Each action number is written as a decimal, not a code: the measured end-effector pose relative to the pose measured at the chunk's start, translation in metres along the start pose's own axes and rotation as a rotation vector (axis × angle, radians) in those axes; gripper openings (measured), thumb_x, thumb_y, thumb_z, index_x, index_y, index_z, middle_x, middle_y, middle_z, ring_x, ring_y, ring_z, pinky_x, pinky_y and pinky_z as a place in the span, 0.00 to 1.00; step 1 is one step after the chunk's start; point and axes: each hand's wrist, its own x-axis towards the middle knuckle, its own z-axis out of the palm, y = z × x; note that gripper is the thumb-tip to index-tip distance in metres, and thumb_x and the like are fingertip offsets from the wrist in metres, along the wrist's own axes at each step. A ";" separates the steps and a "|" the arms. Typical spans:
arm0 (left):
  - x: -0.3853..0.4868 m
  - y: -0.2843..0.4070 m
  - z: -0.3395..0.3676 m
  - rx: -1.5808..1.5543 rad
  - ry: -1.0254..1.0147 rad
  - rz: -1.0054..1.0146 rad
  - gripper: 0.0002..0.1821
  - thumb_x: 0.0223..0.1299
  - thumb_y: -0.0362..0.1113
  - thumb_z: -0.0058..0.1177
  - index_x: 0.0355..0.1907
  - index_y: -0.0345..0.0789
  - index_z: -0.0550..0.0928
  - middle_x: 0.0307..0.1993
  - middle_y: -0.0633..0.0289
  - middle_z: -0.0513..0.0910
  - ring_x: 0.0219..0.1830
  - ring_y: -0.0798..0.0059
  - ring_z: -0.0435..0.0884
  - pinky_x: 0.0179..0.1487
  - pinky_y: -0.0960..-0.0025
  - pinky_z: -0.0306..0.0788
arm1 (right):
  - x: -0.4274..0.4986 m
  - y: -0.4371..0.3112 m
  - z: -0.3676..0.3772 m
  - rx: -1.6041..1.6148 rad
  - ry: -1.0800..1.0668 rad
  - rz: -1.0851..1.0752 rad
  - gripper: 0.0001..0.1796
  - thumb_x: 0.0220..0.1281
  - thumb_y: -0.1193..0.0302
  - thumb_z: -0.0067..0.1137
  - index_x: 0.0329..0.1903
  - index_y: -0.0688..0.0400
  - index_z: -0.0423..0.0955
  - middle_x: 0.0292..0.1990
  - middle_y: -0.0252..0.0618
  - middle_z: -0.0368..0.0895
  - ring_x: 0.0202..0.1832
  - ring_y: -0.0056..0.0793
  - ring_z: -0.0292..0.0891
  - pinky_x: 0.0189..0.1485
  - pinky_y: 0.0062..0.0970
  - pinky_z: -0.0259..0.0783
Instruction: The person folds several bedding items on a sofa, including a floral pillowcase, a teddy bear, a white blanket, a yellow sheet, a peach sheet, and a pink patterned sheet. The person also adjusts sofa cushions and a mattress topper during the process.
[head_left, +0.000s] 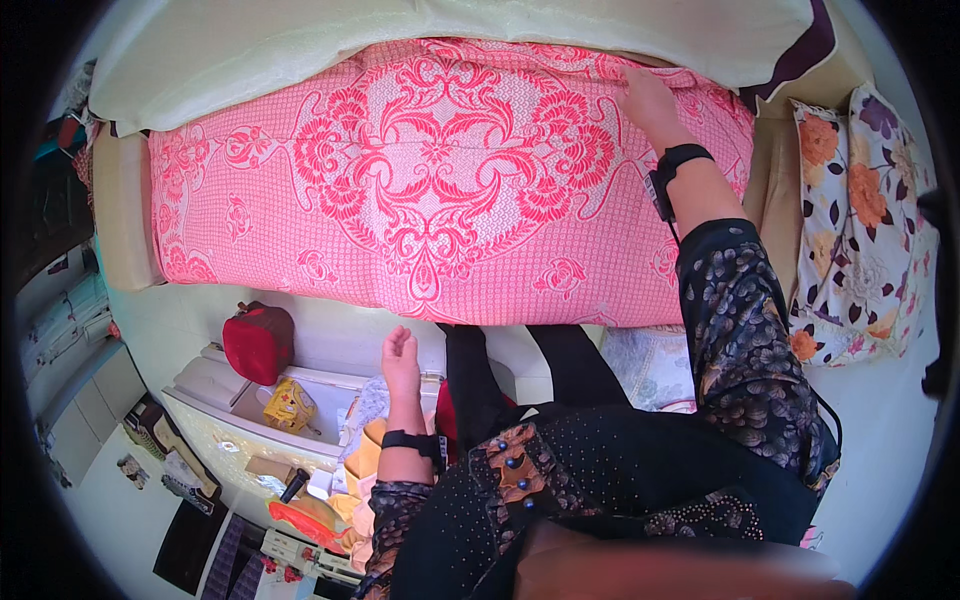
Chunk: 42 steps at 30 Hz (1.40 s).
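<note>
A pink and red floral cover (442, 161) lies over the seat of a sofa in front of me. Its back edge is bunched and wrinkled along the cream backrest (480, 22). My right hand (649, 101) rests on those folds at the back right. Its fingers are bent down against the cloth, and whether they pinch it is hidden. Just short of the cover's front edge, my left hand (401, 364) hangs in the air with nothing in it, fingers loosely curled and the thumb apart. Each wrist wears a black strap.
Two flower-print cushions (847, 225) lean at the right end of the sofa. A padded armrest (126, 214) bounds the left. On the floor side stand a dark red stool or bag (259, 341) and a low table (277, 450) bearing a yellow packet (289, 405) and several cloths.
</note>
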 end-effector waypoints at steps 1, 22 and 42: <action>-0.001 -0.002 0.006 0.012 -0.012 -0.021 0.16 0.55 0.27 0.46 0.48 0.28 0.69 0.44 0.56 0.74 0.47 0.74 0.71 0.52 0.74 0.64 | 0.007 0.002 0.005 -0.027 0.000 -0.007 0.21 0.48 0.67 0.51 0.47 0.59 0.69 0.43 0.46 0.74 0.47 0.41 0.69 0.50 0.37 0.65; 0.035 0.059 0.088 0.087 -0.298 0.156 0.18 0.55 0.29 0.48 0.50 0.28 0.68 0.42 0.57 0.75 0.45 0.76 0.72 0.49 0.75 0.65 | -0.094 0.031 0.002 0.167 -0.240 -0.167 0.10 0.50 0.65 0.49 0.28 0.59 0.72 0.28 0.48 0.75 0.34 0.48 0.72 0.36 0.40 0.68; 0.079 0.156 0.153 -0.652 -0.267 -0.228 0.19 0.55 0.50 0.44 0.44 0.41 0.70 0.40 0.65 0.73 0.44 0.69 0.71 0.44 0.62 0.67 | -0.294 -0.093 -0.012 0.824 -0.800 -0.325 0.11 0.54 0.63 0.47 0.31 0.57 0.69 0.26 0.47 0.72 0.31 0.47 0.71 0.34 0.40 0.67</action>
